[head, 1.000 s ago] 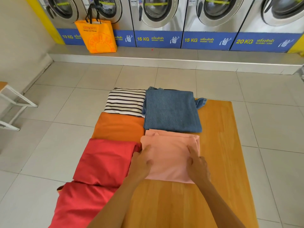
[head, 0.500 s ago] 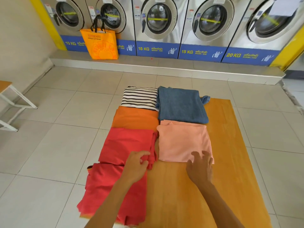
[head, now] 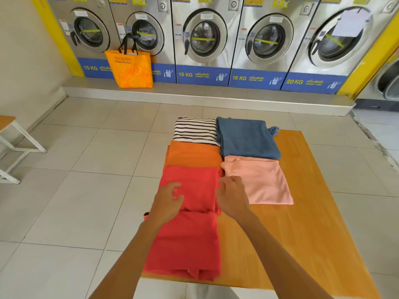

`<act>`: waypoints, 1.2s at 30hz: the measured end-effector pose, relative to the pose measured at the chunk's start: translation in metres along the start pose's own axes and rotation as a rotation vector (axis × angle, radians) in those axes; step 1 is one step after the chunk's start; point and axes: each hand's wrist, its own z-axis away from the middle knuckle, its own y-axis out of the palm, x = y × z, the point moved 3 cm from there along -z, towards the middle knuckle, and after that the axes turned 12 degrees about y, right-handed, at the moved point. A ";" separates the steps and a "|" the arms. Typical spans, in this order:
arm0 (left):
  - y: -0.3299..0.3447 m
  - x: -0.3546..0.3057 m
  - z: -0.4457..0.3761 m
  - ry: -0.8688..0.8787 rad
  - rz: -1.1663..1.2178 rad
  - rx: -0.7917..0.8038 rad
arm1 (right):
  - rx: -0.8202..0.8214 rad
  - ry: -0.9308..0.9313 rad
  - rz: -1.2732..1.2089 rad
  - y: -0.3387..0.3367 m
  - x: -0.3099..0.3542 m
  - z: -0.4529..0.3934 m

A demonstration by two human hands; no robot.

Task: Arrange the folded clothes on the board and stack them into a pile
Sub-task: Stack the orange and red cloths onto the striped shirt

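Note:
Folded clothes lie in two columns on a wooden board (head: 306,212). The left column holds a striped piece (head: 195,131), an orange piece (head: 194,155), a red piece (head: 194,182) and a second red piece (head: 187,244) nearest me. A blue piece (head: 247,138) and a pink piece (head: 259,180) make up the right column. My left hand (head: 167,200) rests over the near left part of the upper red piece, fingers curled apart. My right hand (head: 232,196) hovers at that piece's right edge, beside the pink one, fingers spread.
The board lies on a tiled floor. A row of washing machines (head: 203,39) stands on a raised step at the back, with an orange bag (head: 131,69) in front of them. A bench with white legs (head: 13,147) is at the far left.
Both hands left the pink piece and moved left to the upper red piece. The camera view tilted up and drew back.

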 end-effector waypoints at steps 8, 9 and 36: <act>-0.015 0.012 -0.047 -0.025 0.005 0.017 | 0.013 0.003 -0.063 0.002 0.029 -0.055; -0.017 0.015 -0.053 -0.030 -0.001 0.025 | 0.017 0.006 -0.064 0.005 0.031 -0.064; 0.008 0.088 -0.209 -0.187 -0.172 0.020 | 0.233 0.309 0.058 0.076 0.008 -0.213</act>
